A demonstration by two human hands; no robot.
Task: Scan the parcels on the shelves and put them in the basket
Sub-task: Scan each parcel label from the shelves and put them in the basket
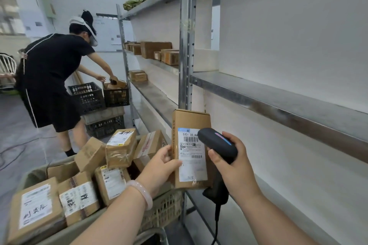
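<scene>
My left hand (159,167) holds a brown cardboard parcel (191,165) upright, its white shipping label facing me. My right hand (233,167) grips a black barcode scanner (217,143), its head right in front of the label's upper right corner. Below left stands the basket (163,209), piled with several labelled cardboard parcels (79,195). The metal shelves (278,93) directly in front of me on the right carry nothing that I can see.
Further along the shelving, several cardboard boxes (157,50) sit on the shelves. A person in black (49,77) bends over black crates (99,95) stacked on the floor at the left. The scanner's cable (216,223) hangs down beside the shelf post (186,45).
</scene>
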